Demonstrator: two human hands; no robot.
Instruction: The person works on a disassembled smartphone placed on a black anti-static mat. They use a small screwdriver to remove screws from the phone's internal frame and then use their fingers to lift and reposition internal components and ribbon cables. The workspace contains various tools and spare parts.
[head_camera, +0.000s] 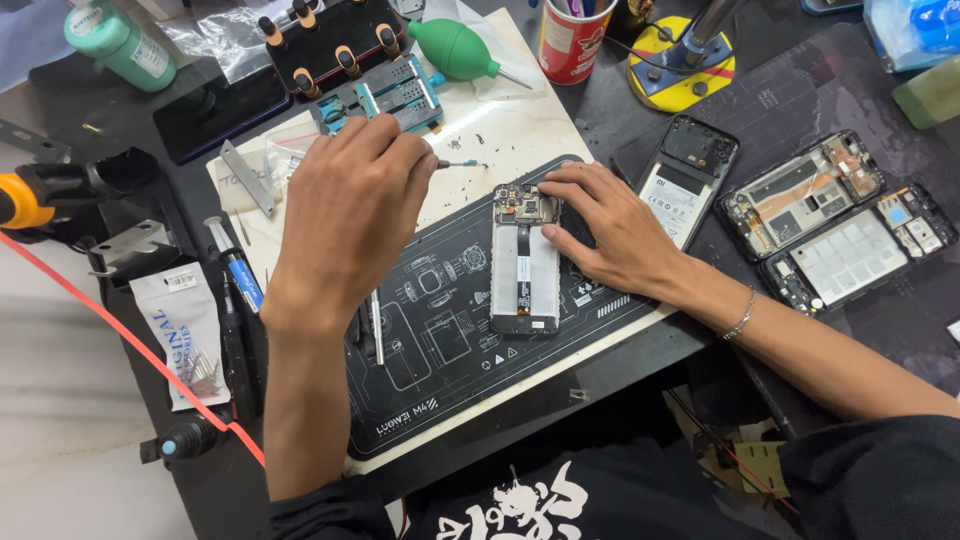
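An opened phone (524, 275) with its back cover off lies upright on a black repair mat (440, 330). My right hand (605, 228) rests on the phone's upper right edge, fingertips touching the circuit board by the camera area. My left hand (350, 205) is raised over the mat's upper left, closed around a thin screwdriver (462, 164) whose tip points right, apart from the phone. A metal tweezer (376, 328) lies on the mat below my left wrist.
Three more stripped phone frames (800, 195) (858, 250) (688, 178) lie right. Behind stand a blue phone clamp (385, 98), a green air blower (455, 48), a red cup (568, 42), a green bottle (118, 42). A blue-tipped tool (235, 268) and a parts bag (185, 330) lie left.
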